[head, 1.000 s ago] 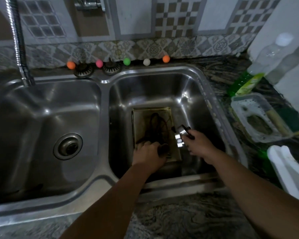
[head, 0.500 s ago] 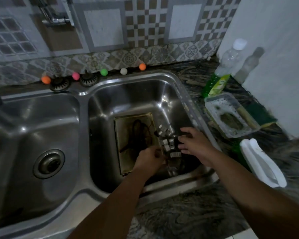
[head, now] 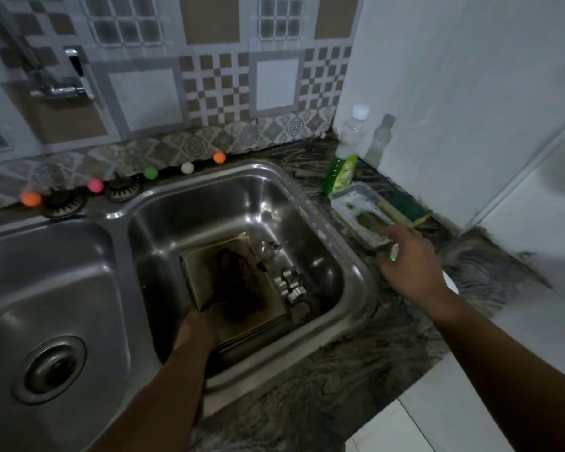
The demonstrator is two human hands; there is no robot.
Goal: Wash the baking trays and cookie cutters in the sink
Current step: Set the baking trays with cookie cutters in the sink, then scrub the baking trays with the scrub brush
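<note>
A stained rectangular baking tray (head: 209, 275) lies on the bottom of the right sink basin (head: 310, 223). My left hand (head: 196, 331) grips the tray's near edge. Several small metal cookie cutters (head: 289, 285) lie loose in the basin to the right of the tray. My right hand (head: 408, 259) is out over the counter to the right of the sink, fingers spread, holding nothing, just short of a white soap tray (head: 356, 207) with a green sponge (head: 402, 207) at its far side.
The left basin (head: 46, 288) has a drain (head: 51, 368). A green dish soap bottle (head: 343, 168) stands at the wall corner. Coloured balls (head: 150, 173) and two strainers (head: 123, 190) line the back ledge. A tap (head: 66, 83) is on the wall.
My right hand has let the cookie cutters drop into the basin and moved right over the counter toward the soap tray. The view swung right; my left hand stayed on the baking tray.
</note>
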